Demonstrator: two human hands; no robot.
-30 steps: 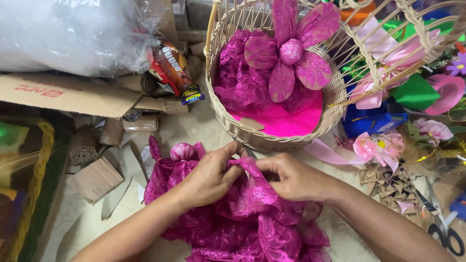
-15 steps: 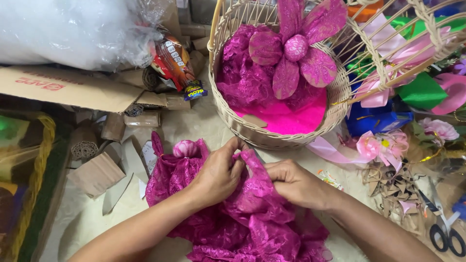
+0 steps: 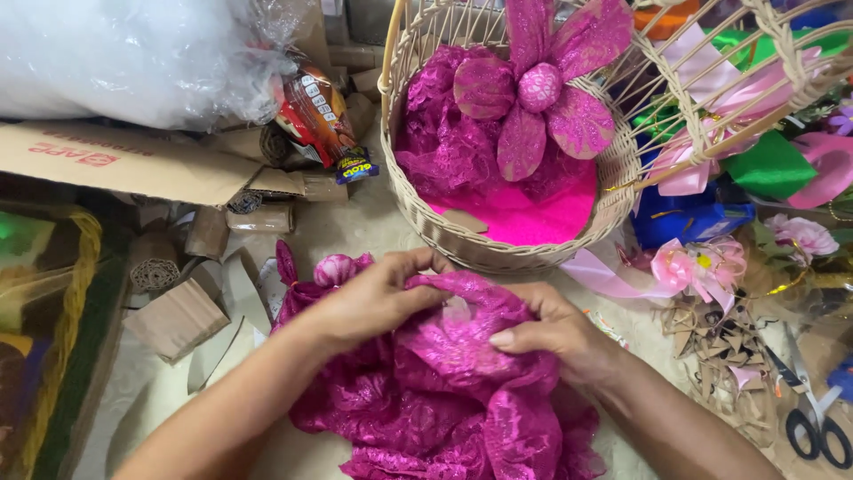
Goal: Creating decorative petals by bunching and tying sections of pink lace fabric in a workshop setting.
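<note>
Gathering step: below the wicker basket [image 3: 498, 253], the magenta lace fabric [image 3: 444, 391] lies bunched on the work surface, the left hand [image 3: 378, 298] and right hand [image 3: 555, 333] both pinched shut on its top fold; tightening the gather likely calls for even pleats.

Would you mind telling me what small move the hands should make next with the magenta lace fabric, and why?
Probably keep gathering: both the left hand and right hand pinch a bunched fold of the magenta lace fabric at its top, while the rest spreads loosely below. I would draw a little more cloth into that pinch to tighten the bunch.
</note>
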